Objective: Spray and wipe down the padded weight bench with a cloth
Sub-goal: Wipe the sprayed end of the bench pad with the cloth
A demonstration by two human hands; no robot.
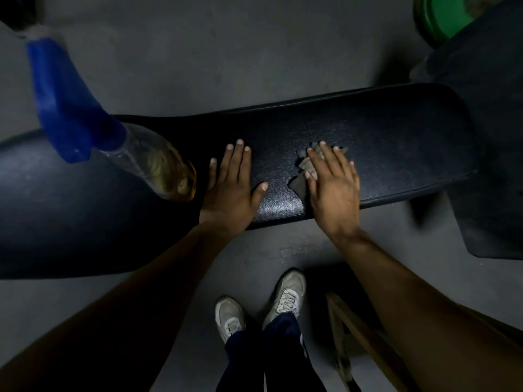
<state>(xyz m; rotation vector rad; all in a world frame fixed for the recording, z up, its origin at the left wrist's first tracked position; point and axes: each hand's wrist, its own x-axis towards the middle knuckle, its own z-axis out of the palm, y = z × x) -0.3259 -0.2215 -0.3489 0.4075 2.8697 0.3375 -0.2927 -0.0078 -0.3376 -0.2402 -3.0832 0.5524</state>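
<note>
across the middle of the view, running from 9 o'clock to 3 o'clock, lies the black padded bench (396,131), its textured top catching a dull shine near the front edge. the left hand (230,188) rests flat on the pad just left of centre, palm down, fingers spread and pointing toward 12 o'clock, thumb out toward 3 o'clock; its grip is fully open and it has hold of nothing. the right hand (332,190) is just beside it at 3 o'clock, also palm down with fingers splayed, pressing a cloth (304,165) against the pad. the cloth is greyish and crumpled, and only its edges show past the fingertips and the thumb side of the hand; this grip is not closed round the cloth, it lies open on top of it. the two hands are near each other but apart.

at 9 o'clock of the left hand stands a bottle (158,162), clear with yellowish liquid and a blue spray head leaning toward 10 o'clock, its base on the bench close to the left little finger. whether they touch cannot be told.

at 6 o'clock, on the grey floor (198,66), are two pale shoes (288,295) below dark trousers. a wooden frame (359,335) sits at 5 o'clock, and a green tub (441,15) at 1 o'clock.
</note>
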